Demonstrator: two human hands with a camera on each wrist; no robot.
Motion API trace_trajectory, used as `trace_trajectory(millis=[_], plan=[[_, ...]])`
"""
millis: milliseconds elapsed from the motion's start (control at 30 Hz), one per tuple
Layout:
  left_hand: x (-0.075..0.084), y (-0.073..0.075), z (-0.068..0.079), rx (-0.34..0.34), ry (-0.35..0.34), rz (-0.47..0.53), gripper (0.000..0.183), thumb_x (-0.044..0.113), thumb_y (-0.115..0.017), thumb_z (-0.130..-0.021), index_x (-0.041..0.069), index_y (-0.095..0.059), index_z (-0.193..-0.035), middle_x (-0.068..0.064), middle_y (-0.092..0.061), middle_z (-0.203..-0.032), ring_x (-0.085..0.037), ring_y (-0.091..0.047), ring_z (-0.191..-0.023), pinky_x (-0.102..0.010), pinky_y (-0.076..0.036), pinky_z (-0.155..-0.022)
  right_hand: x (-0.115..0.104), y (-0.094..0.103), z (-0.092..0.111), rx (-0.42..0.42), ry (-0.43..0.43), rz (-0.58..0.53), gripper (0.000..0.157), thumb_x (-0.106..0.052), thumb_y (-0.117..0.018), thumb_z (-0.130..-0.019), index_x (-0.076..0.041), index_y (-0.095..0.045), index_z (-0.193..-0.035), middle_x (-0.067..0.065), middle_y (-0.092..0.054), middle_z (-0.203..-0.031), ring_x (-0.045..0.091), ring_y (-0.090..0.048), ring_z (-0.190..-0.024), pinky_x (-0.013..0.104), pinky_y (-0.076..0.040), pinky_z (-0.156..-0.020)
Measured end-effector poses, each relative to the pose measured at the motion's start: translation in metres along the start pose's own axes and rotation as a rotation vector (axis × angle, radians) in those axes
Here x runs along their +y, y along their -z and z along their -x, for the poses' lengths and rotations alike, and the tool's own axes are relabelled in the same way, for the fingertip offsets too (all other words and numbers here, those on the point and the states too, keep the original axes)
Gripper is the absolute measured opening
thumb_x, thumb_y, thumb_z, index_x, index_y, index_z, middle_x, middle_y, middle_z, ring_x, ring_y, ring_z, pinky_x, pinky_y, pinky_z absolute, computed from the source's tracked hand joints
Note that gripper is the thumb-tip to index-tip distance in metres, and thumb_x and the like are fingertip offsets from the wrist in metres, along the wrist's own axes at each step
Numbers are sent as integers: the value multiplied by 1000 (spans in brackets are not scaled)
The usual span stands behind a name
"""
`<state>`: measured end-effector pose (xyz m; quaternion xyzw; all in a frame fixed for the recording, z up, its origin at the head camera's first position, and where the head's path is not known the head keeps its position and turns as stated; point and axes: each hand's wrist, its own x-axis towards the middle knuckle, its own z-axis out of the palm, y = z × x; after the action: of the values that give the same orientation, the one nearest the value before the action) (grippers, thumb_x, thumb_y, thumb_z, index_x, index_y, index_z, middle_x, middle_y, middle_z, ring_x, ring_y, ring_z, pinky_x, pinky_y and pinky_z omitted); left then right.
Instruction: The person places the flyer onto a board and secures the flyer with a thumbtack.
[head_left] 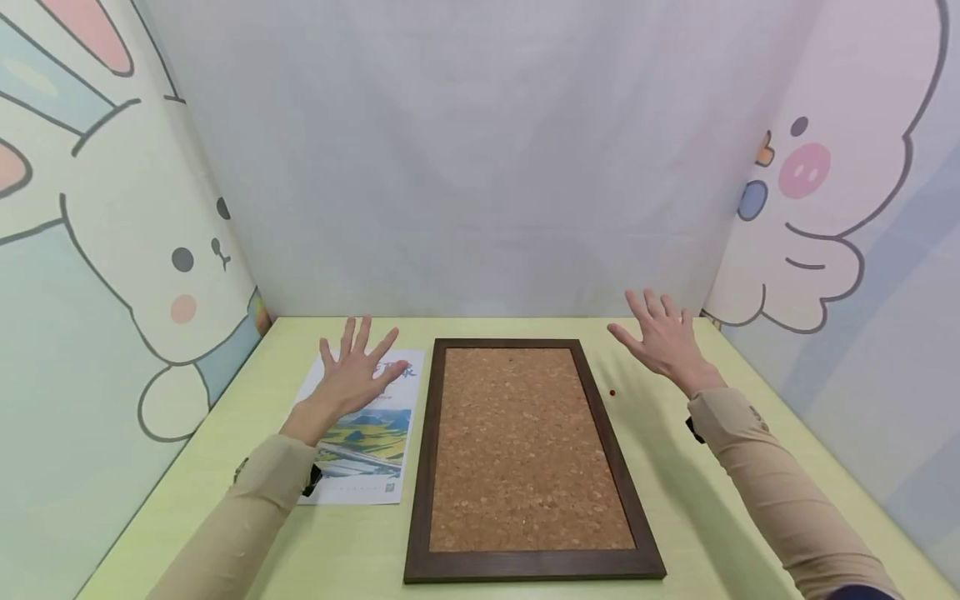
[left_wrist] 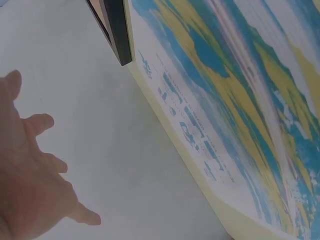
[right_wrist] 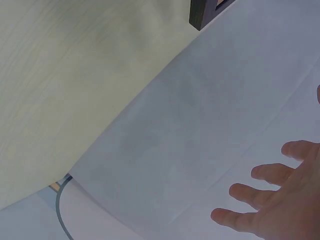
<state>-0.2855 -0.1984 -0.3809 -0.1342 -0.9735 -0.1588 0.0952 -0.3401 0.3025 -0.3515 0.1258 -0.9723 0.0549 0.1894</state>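
In the head view my left hand hovers with fingers spread above a printed landscape poster and holds nothing. The left wrist view shows the same fingers splayed, apart from the poster's blue and yellow print. My right hand, also spread and holding nothing, is raised over the table's right side. Between the two hands lies a cork board in a dark brown wooden frame. A tiny red round thing sits on the table just right of the frame; its kind is too small to tell.
The pale yellow-green table ends at a grey-white cloth backdrop. Side panels bear a cartoon rabbit on the left and a white cartoon figure on the right.
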Motion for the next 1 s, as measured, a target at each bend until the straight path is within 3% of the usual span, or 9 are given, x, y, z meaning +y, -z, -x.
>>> trace_trajectory(millis=[200, 333, 500, 633, 733, 833, 1000], plan=[[-9, 15, 9, 76, 80, -40, 69, 45, -47, -99, 12, -22, -154, -28, -2, -159, -53, 0, -145, -75, -5, -107, 0, -1, 0, -10, 9, 5, 79, -58, -47, -94, -11, -25, -154, 29, -26, -154, 53, -24, -138, 75, -18, -103], [-23, 25, 25, 70, 209, -2, 76, 41, -49, -99, 1, -15, -153, -36, -8, -155, -59, -12, -137, -74, -26, -100, 0, -3, 1, -10, 28, 18, 79, -57, -47, -94, -10, -26, -153, 30, -28, -153, 53, -26, -137, 71, -23, -103], [-40, 29, 50, -72, 405, 26, 86, 42, -53, -96, -16, -12, -144, -46, -18, -140, -64, -24, -124, -70, -39, -83, 1, -6, 2, -16, 40, 31, 77, -55, -48, -95, -8, -27, -153, 31, -30, -151, 52, -29, -136, 68, -27, -103], [-50, 31, 69, -214, 517, 31, 89, 45, -61, -91, -23, -21, -131, -45, -32, -120, -58, -41, -103, -60, -42, -76, 1, -9, 4, -37, 44, 38, 75, -54, -47, -96, -7, -27, -152, 32, -31, -150, 52, -32, -134, 69, -30, -100], [-55, 32, 81, -310, 544, 23, 91, 47, -63, -89, -26, -24, -125, -44, -37, -112, -52, -48, -94, -56, -43, -75, 0, -14, 5, -67, 50, 48, 73, -52, -45, -98, -6, -28, -152, 32, -32, -149, 53, -37, -130, 69, -33, -95], [-58, 32, 90, -378, 534, 1, 92, 49, -62, -89, -29, -27, -123, -46, -40, -110, -54, -50, -95, -59, -44, -79, -2, -21, 7, -101, 51, 63, 69, -49, -44, -99, -5, -30, -150, 32, -36, -147, 53, -41, -125, 68, -36, -92], [-60, 33, 96, -424, 513, -33, 86, 51, -60, -88, -27, -39, -117, -43, -47, -105, -48, -52, -92, -59, -45, -79, -4, -32, 13, -120, 52, 54, 62, -42, -49, -99, -1, -41, -144, 31, -51, -133, 51, -47, -118, 64, -40, -89]])
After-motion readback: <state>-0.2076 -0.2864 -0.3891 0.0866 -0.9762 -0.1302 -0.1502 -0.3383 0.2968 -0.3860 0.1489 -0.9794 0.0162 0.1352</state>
